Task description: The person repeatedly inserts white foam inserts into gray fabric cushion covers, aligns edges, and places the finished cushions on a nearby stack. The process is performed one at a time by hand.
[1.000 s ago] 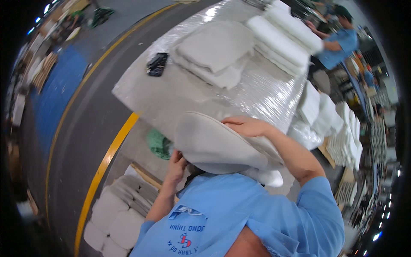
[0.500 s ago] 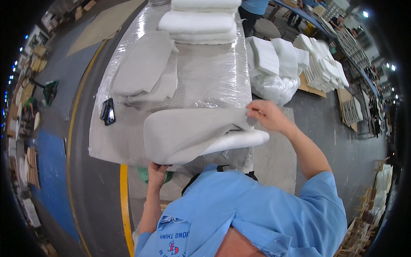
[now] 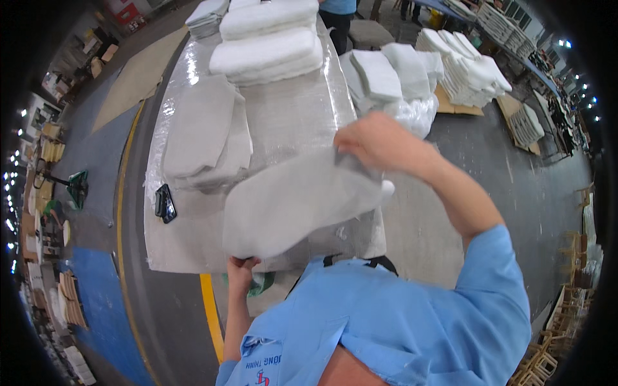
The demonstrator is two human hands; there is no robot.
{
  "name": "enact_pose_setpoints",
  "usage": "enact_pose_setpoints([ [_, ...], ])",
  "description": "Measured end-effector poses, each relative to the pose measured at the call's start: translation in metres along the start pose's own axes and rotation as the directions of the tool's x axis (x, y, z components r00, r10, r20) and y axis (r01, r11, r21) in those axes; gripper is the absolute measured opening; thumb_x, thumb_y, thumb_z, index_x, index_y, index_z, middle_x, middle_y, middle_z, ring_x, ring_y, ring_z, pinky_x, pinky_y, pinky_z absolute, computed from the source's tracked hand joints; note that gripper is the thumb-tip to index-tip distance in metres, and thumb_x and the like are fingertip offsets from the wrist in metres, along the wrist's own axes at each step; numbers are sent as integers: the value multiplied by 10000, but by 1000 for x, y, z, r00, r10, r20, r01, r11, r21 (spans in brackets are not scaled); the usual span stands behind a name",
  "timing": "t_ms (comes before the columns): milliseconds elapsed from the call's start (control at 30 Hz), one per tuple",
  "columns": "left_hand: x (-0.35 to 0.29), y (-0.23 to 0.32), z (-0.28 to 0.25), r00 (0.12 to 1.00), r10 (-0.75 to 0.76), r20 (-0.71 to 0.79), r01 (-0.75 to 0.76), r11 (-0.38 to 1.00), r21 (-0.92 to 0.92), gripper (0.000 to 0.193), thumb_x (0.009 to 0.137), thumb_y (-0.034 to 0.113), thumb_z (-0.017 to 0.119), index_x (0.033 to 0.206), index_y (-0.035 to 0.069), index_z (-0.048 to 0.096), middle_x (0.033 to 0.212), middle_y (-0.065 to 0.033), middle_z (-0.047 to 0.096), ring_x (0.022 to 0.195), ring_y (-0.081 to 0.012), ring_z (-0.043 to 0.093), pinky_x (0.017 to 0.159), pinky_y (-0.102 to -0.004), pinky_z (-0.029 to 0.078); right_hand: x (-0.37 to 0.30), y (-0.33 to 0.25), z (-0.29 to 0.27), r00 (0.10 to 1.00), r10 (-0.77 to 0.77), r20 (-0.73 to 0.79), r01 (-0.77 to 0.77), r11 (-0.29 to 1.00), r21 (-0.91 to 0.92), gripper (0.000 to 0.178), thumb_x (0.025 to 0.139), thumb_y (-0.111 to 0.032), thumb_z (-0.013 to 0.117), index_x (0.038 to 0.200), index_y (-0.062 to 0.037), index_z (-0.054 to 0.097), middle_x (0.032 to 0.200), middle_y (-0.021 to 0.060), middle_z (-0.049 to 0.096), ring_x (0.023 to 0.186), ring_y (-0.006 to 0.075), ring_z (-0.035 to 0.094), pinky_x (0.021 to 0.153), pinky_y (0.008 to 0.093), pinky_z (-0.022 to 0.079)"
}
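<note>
A light grey fabric cushion cover (image 3: 296, 202) is stretched between my two hands over the near end of the wrapped table. My right hand (image 3: 380, 143) pinches its far right edge and holds that side raised. At the near left corner my left hand (image 3: 242, 271) grips the cover, its fingers partly under the cloth. A rounded end of white padding (image 3: 387, 189) peeks out at the cover's right side; the rest is hidden beneath or within the cloth. Beyond it lies a stack of grey fabric covers (image 3: 201, 128).
A dark phone-like object (image 3: 165, 204) lies at the table's left edge. Folded white padding (image 3: 270, 55) is stacked at the far end of the plastic-wrapped table (image 3: 290, 116). More white pads (image 3: 380, 74) stand to the right. Another person (image 3: 337, 19) is at the far end.
My right hand has lifted the cover's right side up and slightly left, so the cloth now hides most of the white padding. My left hand keeps its hold on the near left corner.
</note>
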State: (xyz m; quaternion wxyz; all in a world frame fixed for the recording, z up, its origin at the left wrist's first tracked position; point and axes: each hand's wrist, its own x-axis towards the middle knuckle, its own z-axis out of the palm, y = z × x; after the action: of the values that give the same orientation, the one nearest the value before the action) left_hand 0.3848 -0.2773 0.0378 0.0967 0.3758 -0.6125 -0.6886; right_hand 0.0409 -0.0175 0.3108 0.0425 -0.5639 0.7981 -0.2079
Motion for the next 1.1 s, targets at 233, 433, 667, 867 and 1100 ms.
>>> enact_pose_setpoints([
  [233, -6, -8, -1, 998, 59, 38, -60, 998, 33, 520, 851, -125, 664, 1341, 11, 553, 1296, -111, 663, 1167, -247, 664, 981, -367, 545, -12, 23, 5, 999, 28, -29, -29, 998, -47, 122, 936, -138, 687, 997, -43, 733, 914, 136, 715, 904, 338, 675, 801, 431, 525],
  [433, -10, 12, -18, 955, -90, 284, 102, 994, -26, 711, 897, 85, 775, 1516, 97, 427, 1358, -88, 629, 1219, -259, 625, 967, -393, 547, -11, 28, 22, 959, -114, -261, 117, 993, -4, 98, 920, -131, 691, 983, -68, 734, 896, 94, 697, 925, 324, 666, 825, 434, 528],
  [667, 4, -9, -2, 995, 42, 91, -53, 991, 121, 313, 952, 25, 701, 1245, -21, 600, 1173, -137, 708, 1054, -239, 693, 946, -371, 540, -48, 56, 42, 991, -37, -131, 26, 996, -82, 131, 877, -70, 726, 1007, -91, 729, 977, 55, 693, 944, 284, 645, 862, 426, 505],
  [867, -36, -29, 19, 850, 523, -62, -478, 816, 325, 242, 970, 52, 682, 1195, -31, 651, 1146, -166, 735, 1085, -244, 698, 974, -394, 534, -102, 37, 60, 925, -76, -373, 91, 996, 22, 230, 782, -29, 717, 997, -111, 720, 1029, 20, 678, 1023, 267, 619, 890, 413, 502],
  [1100, -58, -33, 9, 959, 276, 65, -274, 844, 461, 233, 993, 74, 653, 1205, -22, 662, 1134, -154, 741, 1080, -241, 701, 967, -395, 538, -165, 13, 92, 900, 28, -435, 46, 986, 160, 276, 781, -12, 700, 1033, -115, 741, 1081, 20, 693, 1057, 271, 623, 915, 417, 495],
])
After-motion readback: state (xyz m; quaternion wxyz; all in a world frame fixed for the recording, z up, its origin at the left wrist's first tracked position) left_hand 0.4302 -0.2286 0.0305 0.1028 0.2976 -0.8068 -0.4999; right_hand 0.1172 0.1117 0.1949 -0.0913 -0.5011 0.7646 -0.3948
